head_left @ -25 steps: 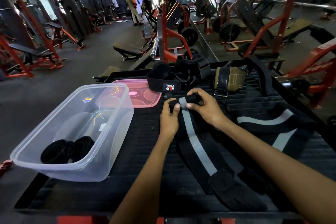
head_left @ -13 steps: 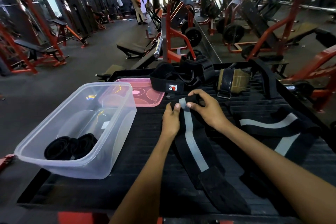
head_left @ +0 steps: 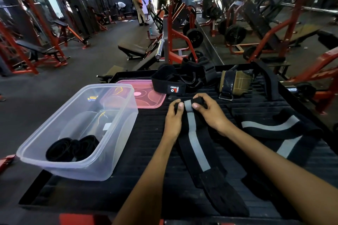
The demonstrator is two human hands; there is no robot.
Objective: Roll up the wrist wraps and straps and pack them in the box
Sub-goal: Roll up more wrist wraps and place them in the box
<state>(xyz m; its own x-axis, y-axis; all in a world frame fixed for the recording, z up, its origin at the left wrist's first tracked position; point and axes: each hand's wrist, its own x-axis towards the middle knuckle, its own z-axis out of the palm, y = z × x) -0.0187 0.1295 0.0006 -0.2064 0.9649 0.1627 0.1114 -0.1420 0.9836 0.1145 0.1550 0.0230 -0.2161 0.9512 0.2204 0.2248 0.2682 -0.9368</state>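
Rolled the wrap's far end a little tighter.
Pinched wrap (head_left: 193, 144) roll between left hand (head_left: 173, 120) and right hand (head_left: 210, 113), mid-surface; most still flat, box (head_left: 117, 151) left, holding two rolls.

You are looking at a black wrist wrap with a grey centre stripe (head_left: 196, 149) lying lengthwise on the counter (head_left: 146, 144), its far end already wound into a small roll, its near end lying flat and ending in a plain black patch. A second striped wrap (head_left: 274, 129) is lying unrolled and bent to its right. At the far edge, black straps with a "TRAIN HARD" label (head_left: 175, 82) are sitting in a loose heap, with an olive-and-black strap (head_left: 235, 83) beside them. The clear plastic box (head_left: 117, 133) is standing open to the left, holding two rolled black straps (head_left: 71, 149) in its near corner.
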